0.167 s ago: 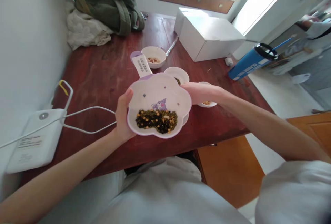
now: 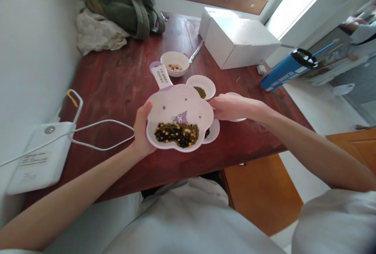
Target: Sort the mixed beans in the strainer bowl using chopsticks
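Note:
My left hand (image 2: 143,128) grips a white cloud-shaped bowl (image 2: 155,101) by its left side, thumb over the rim. The bowl is tilted towards me, and mixed green, black and yellow beans (image 2: 176,133) lie along its lower edge. A short handle with a printed label (image 2: 161,76) points away from me. At the bowl's right rim is my right hand (image 2: 226,106), fingers curled together; the bowl's edge partly hides the fingertips. Near that hand stand a small bowl of green beans (image 2: 208,83), a bowl with black beans (image 2: 216,132) and a mostly covered white bowl (image 2: 235,94).
A white bowl with reddish bits (image 2: 175,56) sits farther back. Behind are a white box (image 2: 241,42), a blue tumbler (image 2: 284,72) and a green bag (image 2: 117,3). To the left, a white device (image 2: 44,156) trails a looped cable (image 2: 102,122) across the wooden table (image 2: 100,78).
My right hand has shifted a little right relative to the bowl. The bowl's right side has moved left, uncovering more of the green-bean bowl and the black-bean bowl.

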Tool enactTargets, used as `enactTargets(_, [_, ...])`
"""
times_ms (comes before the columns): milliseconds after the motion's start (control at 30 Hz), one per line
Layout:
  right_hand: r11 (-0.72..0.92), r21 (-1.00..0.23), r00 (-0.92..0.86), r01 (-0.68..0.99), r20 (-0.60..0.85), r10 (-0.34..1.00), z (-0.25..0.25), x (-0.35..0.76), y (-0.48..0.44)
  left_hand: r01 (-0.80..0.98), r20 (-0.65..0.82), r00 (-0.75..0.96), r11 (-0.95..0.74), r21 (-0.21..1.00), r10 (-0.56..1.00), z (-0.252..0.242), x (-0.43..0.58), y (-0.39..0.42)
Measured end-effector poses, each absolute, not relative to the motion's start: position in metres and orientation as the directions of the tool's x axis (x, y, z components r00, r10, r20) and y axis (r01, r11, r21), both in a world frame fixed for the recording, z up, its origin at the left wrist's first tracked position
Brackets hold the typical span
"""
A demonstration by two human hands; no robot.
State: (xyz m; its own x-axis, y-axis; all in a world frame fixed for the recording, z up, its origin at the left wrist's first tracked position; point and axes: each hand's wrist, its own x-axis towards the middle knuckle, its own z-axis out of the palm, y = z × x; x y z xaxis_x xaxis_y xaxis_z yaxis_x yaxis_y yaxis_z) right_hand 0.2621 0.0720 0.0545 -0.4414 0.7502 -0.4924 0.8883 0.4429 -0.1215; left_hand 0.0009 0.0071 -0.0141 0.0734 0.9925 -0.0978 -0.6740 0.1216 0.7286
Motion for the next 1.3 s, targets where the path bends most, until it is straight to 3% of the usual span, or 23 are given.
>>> enactTargets(100, [0.391,-0.102,-0.368,0.915,-0.614,0.699,0.058,0.27,0.062,-0.661,-0.117,0.08,0.14,0.737,0.99,-0.023,0.001,0.01])
enactTargets(200, [0.386,-0.154,-0.409,0.909,-0.503,0.761,0.05,0.279,0.047,-0.639,-0.134,0.101,0.168,0.751,0.986,-0.028,0.001,0.011])
enactTargets(367, [0.325,-0.084,-0.335,0.942,-0.32,0.886,0.036,0.288,0.022,-0.666,-0.15,0.11,0.185,0.723,0.983,-0.03,0.002,0.012])
enactTargets(533, [0.358,-0.019,-0.348,0.933,-0.293,0.891,0.033,0.286,0.018,-0.67,-0.25,0.094,0.247,0.7,0.964,-0.031,0.005,0.012])
enactTargets(733, [0.41,-0.004,-0.388,0.912,-0.334,0.859,0.035,0.281,0.027,-0.668,-0.236,0.067,0.219,0.711,0.969,-0.04,0.003,0.012])
enactTargets(833, [0.353,-0.105,-0.365,0.93,-0.382,0.849,0.036,0.276,0.027,-0.669,-0.24,0.069,0.223,0.709,0.968,-0.043,0.003,0.012])
enactTargets(1000, [0.139,-0.386,-0.332,0.912,-0.493,0.804,0.032,0.272,0.024,-0.697,-0.22,0.008,0.163,0.698,0.976,-0.042,0.003,0.013])
enactTargets(1200, [0.026,-0.736,-0.576,0.676,-0.506,0.642,0.023,0.276,0.029,-0.695,-0.223,-0.016,0.149,0.704,0.975,-0.037,0.002,0.01])
enactTargets(1300, [-0.074,-0.822,-0.687,0.565,-0.518,0.51,0.015,0.277,0.037,-0.693,-0.219,-0.024,0.142,0.707,0.975,-0.038,0.001,0.01])
